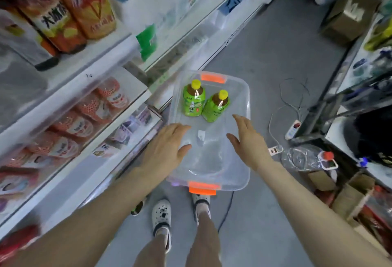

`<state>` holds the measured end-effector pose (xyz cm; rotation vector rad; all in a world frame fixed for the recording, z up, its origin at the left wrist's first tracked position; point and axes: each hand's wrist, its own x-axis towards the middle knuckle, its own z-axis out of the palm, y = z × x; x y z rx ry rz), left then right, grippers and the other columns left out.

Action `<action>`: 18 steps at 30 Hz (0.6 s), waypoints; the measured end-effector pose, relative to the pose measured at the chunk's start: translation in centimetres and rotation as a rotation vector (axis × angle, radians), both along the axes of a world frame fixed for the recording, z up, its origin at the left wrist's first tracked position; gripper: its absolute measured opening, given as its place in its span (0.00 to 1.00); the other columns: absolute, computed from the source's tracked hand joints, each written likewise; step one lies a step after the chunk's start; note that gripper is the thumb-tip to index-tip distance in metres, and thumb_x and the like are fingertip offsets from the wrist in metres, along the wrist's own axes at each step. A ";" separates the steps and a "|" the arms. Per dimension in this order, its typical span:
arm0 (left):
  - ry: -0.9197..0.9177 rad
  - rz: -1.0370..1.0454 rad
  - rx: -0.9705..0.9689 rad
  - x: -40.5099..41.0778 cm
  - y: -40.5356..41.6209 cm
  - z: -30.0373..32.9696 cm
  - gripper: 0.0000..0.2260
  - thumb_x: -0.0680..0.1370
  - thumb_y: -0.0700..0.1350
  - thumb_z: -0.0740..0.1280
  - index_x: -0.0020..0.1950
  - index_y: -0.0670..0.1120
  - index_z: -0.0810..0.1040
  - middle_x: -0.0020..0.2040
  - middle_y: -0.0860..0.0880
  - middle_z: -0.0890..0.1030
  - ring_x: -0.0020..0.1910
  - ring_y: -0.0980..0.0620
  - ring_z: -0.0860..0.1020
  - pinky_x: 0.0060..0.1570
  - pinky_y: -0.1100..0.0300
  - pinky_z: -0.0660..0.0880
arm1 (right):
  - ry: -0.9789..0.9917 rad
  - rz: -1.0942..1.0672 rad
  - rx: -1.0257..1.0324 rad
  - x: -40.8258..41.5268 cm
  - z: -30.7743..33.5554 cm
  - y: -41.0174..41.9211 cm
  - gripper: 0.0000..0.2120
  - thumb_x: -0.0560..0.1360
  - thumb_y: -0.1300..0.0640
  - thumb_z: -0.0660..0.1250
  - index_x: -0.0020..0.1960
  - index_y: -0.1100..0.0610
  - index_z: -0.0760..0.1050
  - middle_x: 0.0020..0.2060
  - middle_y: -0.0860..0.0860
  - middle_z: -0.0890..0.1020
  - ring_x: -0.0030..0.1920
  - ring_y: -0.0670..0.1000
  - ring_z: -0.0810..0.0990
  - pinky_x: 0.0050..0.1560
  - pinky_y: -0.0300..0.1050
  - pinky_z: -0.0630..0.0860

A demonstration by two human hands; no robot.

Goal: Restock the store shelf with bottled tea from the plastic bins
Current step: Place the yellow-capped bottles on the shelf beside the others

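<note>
In the clear bin (244,97), two green tea bottles (193,100); both hands' fingers (180,127) spread, empty.

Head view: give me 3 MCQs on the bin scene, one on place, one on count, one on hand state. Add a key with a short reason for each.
1. Where do the tea bottles stand in the clear bin?
A. At the far end, near the far orange latch
B. At the near end, by the feet
C. On the floor beside it

2. How many green-labelled bottles are in the bin?
A. One
B. Two
C. Four

3. What state are the hands in?
A. Both grip bottles
B. Left grips a latch
C. Both open, holding nothing

Key:
1 A: the left bottle and the right bottle sit by the far latch.
2 B: only those two, both with yellow caps.
3 C: the left hand and the right hand have straight fingers over the bin, short of the bottles.
</note>
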<state>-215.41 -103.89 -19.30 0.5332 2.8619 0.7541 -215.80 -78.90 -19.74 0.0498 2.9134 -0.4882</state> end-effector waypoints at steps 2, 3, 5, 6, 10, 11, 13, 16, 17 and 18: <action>-0.019 0.027 0.003 -1.0 0.4 -1.9 0.20 0.74 0.45 0.71 0.65 0.43 0.76 0.58 0.43 0.79 0.55 0.40 0.78 0.54 0.55 0.69 | -0.038 -0.028 -0.029 -3.9 -1.9 0.9 0.30 0.81 0.53 0.64 0.78 0.60 0.57 0.74 0.58 0.65 0.69 0.63 0.70 0.60 0.55 0.71; -0.025 0.039 0.001 -1.5 0.6 -2.6 0.19 0.75 0.46 0.70 0.65 0.42 0.76 0.57 0.43 0.79 0.54 0.40 0.78 0.53 0.55 0.68 | -0.058 -0.032 -0.051 -6.0 -2.9 1.4 0.31 0.81 0.53 0.64 0.79 0.61 0.56 0.75 0.59 0.65 0.70 0.62 0.69 0.62 0.55 0.69; -0.029 0.059 -0.006 -2.4 1.2 -4.0 0.20 0.76 0.50 0.65 0.64 0.43 0.76 0.56 0.43 0.79 0.53 0.42 0.77 0.53 0.55 0.69 | -0.111 -0.043 -0.099 -10.2 -4.5 2.1 0.33 0.81 0.51 0.64 0.79 0.61 0.53 0.76 0.58 0.63 0.74 0.59 0.64 0.66 0.54 0.65; -0.045 0.070 -0.001 -2.8 1.6 -4.7 0.21 0.76 0.52 0.62 0.65 0.43 0.76 0.57 0.43 0.79 0.54 0.42 0.77 0.54 0.54 0.71 | -0.144 -0.041 -0.122 -12.1 -5.3 2.5 0.34 0.80 0.51 0.65 0.79 0.60 0.53 0.77 0.57 0.62 0.75 0.58 0.63 0.68 0.52 0.63; -0.155 0.145 0.014 -4.1 3.7 -7.6 0.20 0.76 0.47 0.69 0.67 0.43 0.75 0.61 0.43 0.78 0.58 0.40 0.77 0.56 0.48 0.75 | -0.302 0.093 -0.202 -17.4 -8.4 3.7 0.34 0.77 0.53 0.70 0.78 0.59 0.58 0.76 0.56 0.65 0.74 0.56 0.64 0.69 0.43 0.59; -0.174 0.150 0.013 -4.4 4.3 -8.2 0.21 0.75 0.46 0.69 0.67 0.43 0.75 0.61 0.42 0.78 0.58 0.39 0.77 0.57 0.48 0.75 | -0.331 0.128 -0.234 -17.9 -9.0 3.9 0.32 0.77 0.55 0.71 0.76 0.58 0.61 0.74 0.55 0.68 0.72 0.56 0.67 0.66 0.39 0.60; -0.212 0.179 0.014 -4.9 5.3 -9.2 0.21 0.76 0.46 0.69 0.69 0.44 0.73 0.63 0.44 0.77 0.60 0.41 0.76 0.58 0.49 0.74 | -0.335 0.163 -0.302 -18.2 -9.8 4.1 0.28 0.76 0.55 0.72 0.72 0.58 0.67 0.67 0.53 0.74 0.64 0.53 0.73 0.57 0.33 0.61; -0.289 0.230 0.023 -5.6 6.7 -10.1 0.24 0.77 0.48 0.69 0.72 0.46 0.69 0.68 0.46 0.73 0.65 0.44 0.72 0.61 0.54 0.68 | -0.269 0.198 -0.356 -17.8 -10.1 4.2 0.22 0.76 0.49 0.71 0.65 0.58 0.72 0.55 0.50 0.77 0.53 0.51 0.74 0.51 0.40 0.65; -0.309 0.238 0.028 -5.8 7.0 -10.3 0.25 0.77 0.48 0.69 0.73 0.46 0.68 0.69 0.46 0.72 0.66 0.44 0.71 0.62 0.55 0.67 | -0.241 0.219 -0.357 -17.5 -10.2 4.3 0.22 0.75 0.45 0.69 0.62 0.58 0.73 0.54 0.51 0.77 0.52 0.54 0.75 0.50 0.44 0.67; -0.330 0.242 0.032 -6.1 7.3 -10.4 0.26 0.77 0.49 0.69 0.74 0.46 0.67 0.69 0.45 0.71 0.66 0.44 0.71 0.62 0.56 0.66 | -0.233 0.235 -0.349 -17.3 -10.3 4.3 0.23 0.73 0.42 0.67 0.59 0.58 0.73 0.53 0.53 0.77 0.51 0.56 0.76 0.49 0.46 0.68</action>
